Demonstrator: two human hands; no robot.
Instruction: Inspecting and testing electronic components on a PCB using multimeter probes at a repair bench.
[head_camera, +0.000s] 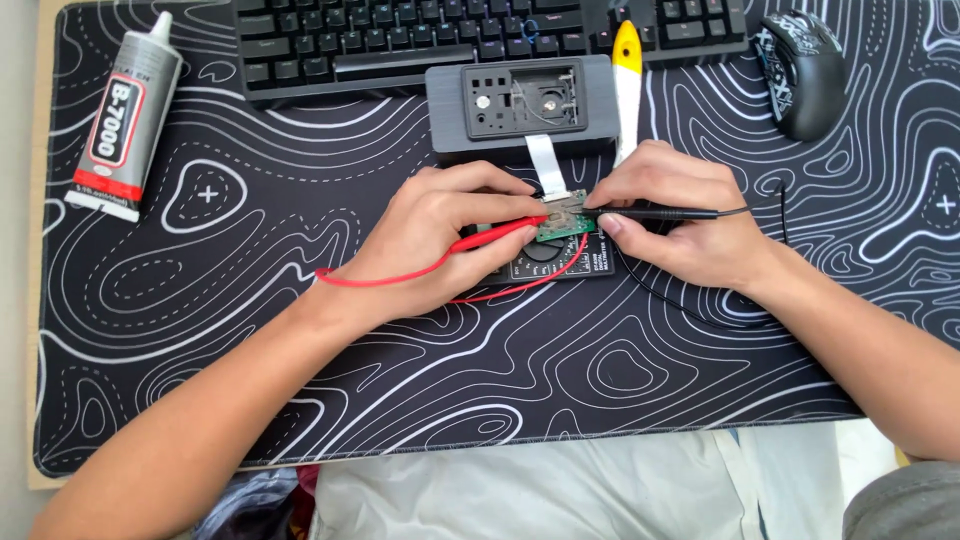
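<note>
Probing a small green circuit board (566, 226) mid-mat: left hand (440, 240) pinches the red probe (497, 234), tip on the board's left edge; right hand (680, 215) pinches the black probe (655, 213), tip on its right edge. Board sits on top of the black multimeter (560, 262), near side of the grey housing (522, 98), tied to it by a white ribbon cable (545, 165). Risks, my read: tips are close together on a tiny board, so a slip could bridge neighbouring pads; board looks unclamped, so probe pressure could skate it and strain the ribbon; red lead (385, 276) loops under the left wrist and could snag. Yellow tool (627, 70) lies just right of the housing. Hidden: meter dial and display are mostly under both hands, exact contact points too small to tell, black lead (700, 312) disappears under the right forearm.
</note>
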